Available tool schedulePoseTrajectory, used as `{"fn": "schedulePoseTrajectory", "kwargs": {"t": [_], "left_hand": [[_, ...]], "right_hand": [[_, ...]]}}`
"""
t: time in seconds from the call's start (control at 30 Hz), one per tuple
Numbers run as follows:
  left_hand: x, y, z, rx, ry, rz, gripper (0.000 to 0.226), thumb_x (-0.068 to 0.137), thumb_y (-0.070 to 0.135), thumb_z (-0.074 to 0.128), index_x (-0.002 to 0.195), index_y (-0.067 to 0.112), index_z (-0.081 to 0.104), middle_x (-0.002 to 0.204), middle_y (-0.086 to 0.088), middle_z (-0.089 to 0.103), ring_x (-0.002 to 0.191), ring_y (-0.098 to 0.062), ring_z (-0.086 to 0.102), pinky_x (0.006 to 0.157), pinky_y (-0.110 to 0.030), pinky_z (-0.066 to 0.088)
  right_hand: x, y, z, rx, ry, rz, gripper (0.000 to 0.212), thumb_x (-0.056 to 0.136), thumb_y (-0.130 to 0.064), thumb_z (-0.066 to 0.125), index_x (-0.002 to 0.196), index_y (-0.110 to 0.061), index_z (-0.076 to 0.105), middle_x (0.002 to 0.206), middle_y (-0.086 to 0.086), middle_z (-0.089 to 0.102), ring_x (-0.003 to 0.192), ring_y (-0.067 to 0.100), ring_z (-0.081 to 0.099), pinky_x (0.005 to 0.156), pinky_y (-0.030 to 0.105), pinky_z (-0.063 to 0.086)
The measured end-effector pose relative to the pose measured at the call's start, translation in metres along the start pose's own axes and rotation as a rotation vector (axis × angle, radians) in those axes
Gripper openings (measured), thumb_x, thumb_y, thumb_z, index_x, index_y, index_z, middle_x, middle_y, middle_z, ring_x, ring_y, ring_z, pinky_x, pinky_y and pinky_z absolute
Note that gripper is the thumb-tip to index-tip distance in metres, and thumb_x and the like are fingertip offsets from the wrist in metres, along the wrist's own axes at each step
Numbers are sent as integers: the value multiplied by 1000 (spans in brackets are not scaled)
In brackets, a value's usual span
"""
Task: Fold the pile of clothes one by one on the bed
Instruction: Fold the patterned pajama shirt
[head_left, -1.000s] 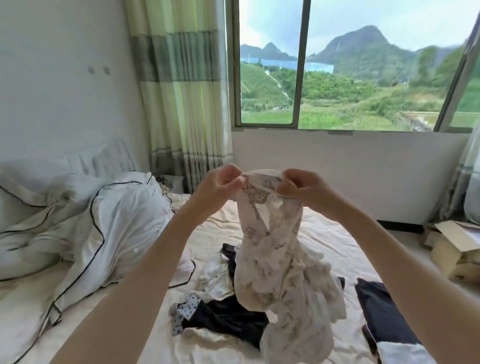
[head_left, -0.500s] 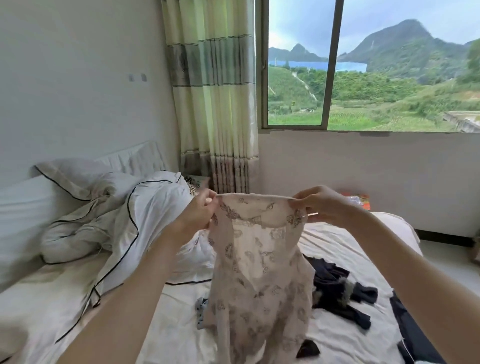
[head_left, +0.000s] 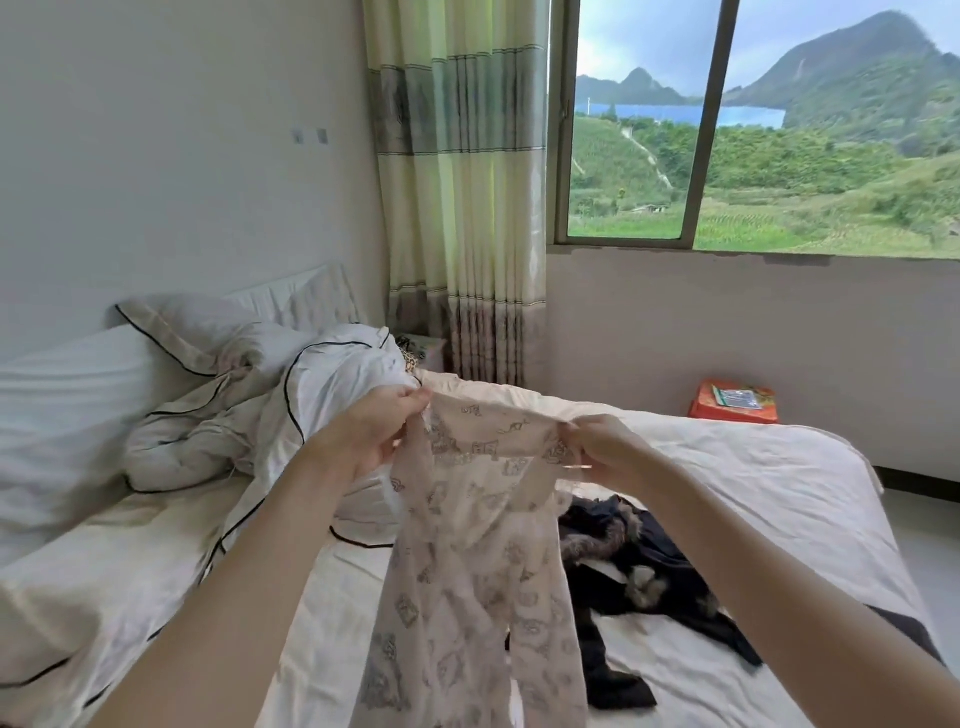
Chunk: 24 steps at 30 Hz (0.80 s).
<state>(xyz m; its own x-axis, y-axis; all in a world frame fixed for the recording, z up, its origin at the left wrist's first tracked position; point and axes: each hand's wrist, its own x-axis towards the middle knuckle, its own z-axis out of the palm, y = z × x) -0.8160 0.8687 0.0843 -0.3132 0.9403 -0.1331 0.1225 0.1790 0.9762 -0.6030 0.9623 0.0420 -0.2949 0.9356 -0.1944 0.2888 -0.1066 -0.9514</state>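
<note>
A thin cream garment with a grey print (head_left: 467, 561) hangs in the air over the bed (head_left: 753, 467). My left hand (head_left: 371, 434) pinches its top left corner and my right hand (head_left: 605, 447) pinches its top right corner, so the top edge is stretched flat between them. The cloth drops straight down and runs out of the bottom of the view. Behind it and to the right a heap of dark navy clothes (head_left: 639, 566) lies crumpled on the sheet, partly hidden by the garment.
A bunched white duvet with black piping (head_left: 270, 410) and pillows (head_left: 62, 410) fill the left of the bed. A striped curtain (head_left: 460, 208) and a window are behind. An orange packet (head_left: 735, 402) lies beyond the far edge of the bed.
My hands have moved apart and lowered, spreading the garment's top edge from a bunched grip to a flat stretch. My view has turned left, away from the cardboard box.
</note>
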Motion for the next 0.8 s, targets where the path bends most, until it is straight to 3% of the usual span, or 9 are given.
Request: {"fn": "schedulePoseTrajectory", "kwargs": {"t": [0.1, 0.2, 0.27, 0.3, 0.4, 0.53, 0.67, 0.73, 0.8], "left_hand": [[-3, -24, -15, 53, -51, -106, 21, 99, 27, 48, 90, 9, 54, 74, -7, 60, 60, -14, 51, 49, -24, 43], [-5, -50, -27, 63, -158, -209, 35, 92, 32, 55, 111, 2, 59, 110, -19, 67, 93, -30, 62, 80, -41, 51], [-8, -61, -32, 85, -255, -271, 53, 82, 37, 63, 115, -5, 61, 116, -22, 65, 109, -37, 60, 97, -53, 45], [-10, -65, -35, 113, -302, -286, 60, 76, 40, 66, 114, -7, 62, 115, -23, 65, 110, -37, 61, 99, -54, 44], [-11, -66, -44, 71, -341, -269, 59, 77, 39, 63, 115, -6, 63, 115, -23, 65, 104, -35, 64, 94, -51, 50], [-3, -37, -65, -319, -231, -145, 47, 82, 32, 53, 117, 0, 60, 110, -19, 68, 94, -29, 69, 70, -40, 59], [1, 0, -77, -425, -260, 66, 35, 78, 43, 61, 89, 13, 76, 96, -9, 72, 87, -21, 69, 77, -35, 57], [3, -5, -74, -365, -252, -12, 32, 81, 40, 55, 80, 14, 76, 92, -9, 71, 84, -21, 69, 77, -36, 56], [5, -25, -69, -334, -190, -158, 34, 83, 35, 52, 92, 8, 71, 94, -13, 70, 84, -24, 69, 83, -41, 54]], "right_hand": [[2, -7, -7, 344, -201, 149, 22, 100, -4, 41, 83, -2, 54, 75, 10, 61, 63, 18, 60, 52, 27, 56], [5, -12, -12, 416, -304, 188, 27, 99, -3, 38, 82, -2, 58, 70, 8, 61, 59, 17, 60, 57, 27, 52], [9, -14, -14, 352, -323, 182, 25, 96, -4, 41, 83, -1, 62, 72, 9, 61, 60, 18, 60, 62, 29, 50], [10, -16, -15, 305, -328, 184, 21, 95, -5, 44, 89, 0, 63, 75, 10, 62, 63, 20, 60, 64, 31, 49], [11, -20, -21, 215, -346, 210, 20, 93, -11, 51, 108, -2, 60, 83, 11, 63, 70, 22, 59, 67, 34, 50], [5, -47, -35, 147, -428, 155, 31, 77, -19, 65, 104, -6, 59, 64, 6, 67, 54, 20, 63, 51, 34, 55], [6, -74, -52, 359, -521, -75, 40, 68, -24, 67, 108, -17, 63, 76, 6, 71, 57, 19, 65, 52, 34, 56], [11, -65, -54, 410, -530, -87, 37, 74, -22, 61, 111, -24, 63, 87, 6, 72, 63, 18, 66, 56, 34, 58], [16, -42, -50, 356, -554, 4, 37, 77, -18, 55, 114, -23, 60, 97, 8, 70, 69, 20, 67, 61, 35, 58]]}}
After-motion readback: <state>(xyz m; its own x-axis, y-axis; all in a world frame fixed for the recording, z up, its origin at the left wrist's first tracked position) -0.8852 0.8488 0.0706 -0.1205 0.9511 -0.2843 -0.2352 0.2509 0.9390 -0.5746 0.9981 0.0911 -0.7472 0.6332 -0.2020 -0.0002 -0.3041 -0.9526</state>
